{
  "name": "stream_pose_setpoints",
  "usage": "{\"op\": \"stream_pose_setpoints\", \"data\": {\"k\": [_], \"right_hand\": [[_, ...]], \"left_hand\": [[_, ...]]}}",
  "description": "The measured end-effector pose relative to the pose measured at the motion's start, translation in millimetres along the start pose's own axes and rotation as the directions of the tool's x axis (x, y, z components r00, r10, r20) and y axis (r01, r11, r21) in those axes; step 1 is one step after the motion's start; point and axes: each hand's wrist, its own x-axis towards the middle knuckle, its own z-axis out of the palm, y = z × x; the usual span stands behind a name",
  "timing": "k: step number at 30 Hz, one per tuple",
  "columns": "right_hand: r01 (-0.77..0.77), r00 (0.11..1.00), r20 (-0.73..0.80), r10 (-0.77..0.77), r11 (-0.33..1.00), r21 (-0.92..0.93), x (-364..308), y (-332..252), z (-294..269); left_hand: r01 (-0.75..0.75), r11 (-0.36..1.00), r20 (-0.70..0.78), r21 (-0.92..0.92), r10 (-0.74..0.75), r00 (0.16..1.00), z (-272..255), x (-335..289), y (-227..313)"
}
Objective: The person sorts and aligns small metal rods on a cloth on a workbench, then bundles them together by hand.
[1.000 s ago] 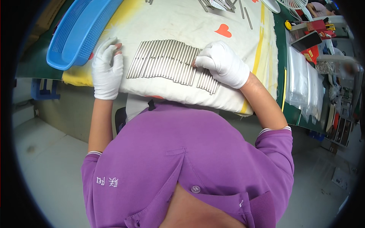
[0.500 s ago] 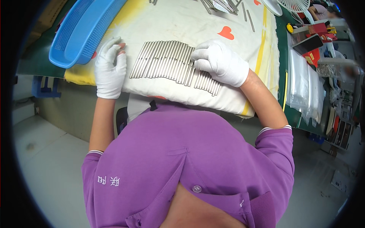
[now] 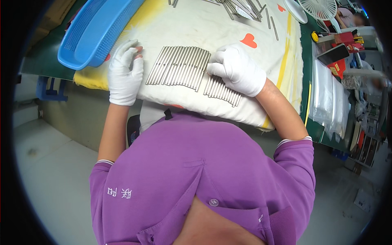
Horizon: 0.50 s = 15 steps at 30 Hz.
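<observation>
Slim silver metal rods (image 3: 175,67) lie side by side in a row on the white cloth in front of me. A narrow gap parts them from a second group of rods (image 3: 220,92) at the right, whose far ends are hidden under my right hand. White-gloved, my right hand (image 3: 239,69) has its fingers curled and pressed together at this gap, on a metal rod; the fingertips are mostly covered. My left hand (image 3: 125,73), gloved with bare tips showing on the thumb and a finger, rests left of the row, open and holding nothing, its fingers loosely curved.
A blue perforated plastic basket (image 3: 96,38) stands at the far left. More loose rods (image 3: 241,8) lie at the far edge of the cloth (image 3: 196,30). On the right are clear plastic bags (image 3: 328,94), a dark phone-like slab (image 3: 332,54) and a white fan (image 3: 320,7). Another person sits beyond.
The right-hand group of rods shows more rods and the left row has become shorter at its right end. My right hand stays closed over the gap; the left hand keeps its pose.
</observation>
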Motion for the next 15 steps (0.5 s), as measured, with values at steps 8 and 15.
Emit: {"op": "stream_pose_setpoints", "data": {"k": [8, 15], "right_hand": [[0.133, 0.991, -0.001, -0.133, 0.990, 0.041, 13, 7, 6], [0.006, 0.998, -0.058, 0.004, 0.986, 0.166, 18, 1, 10]], "left_hand": [[0.007, 1.000, -0.014, 0.016, -0.007, 1.000, -1, 1, 1], [0.006, 1.000, -0.025, 0.027, -0.006, 1.000, -1, 1, 0]]}}
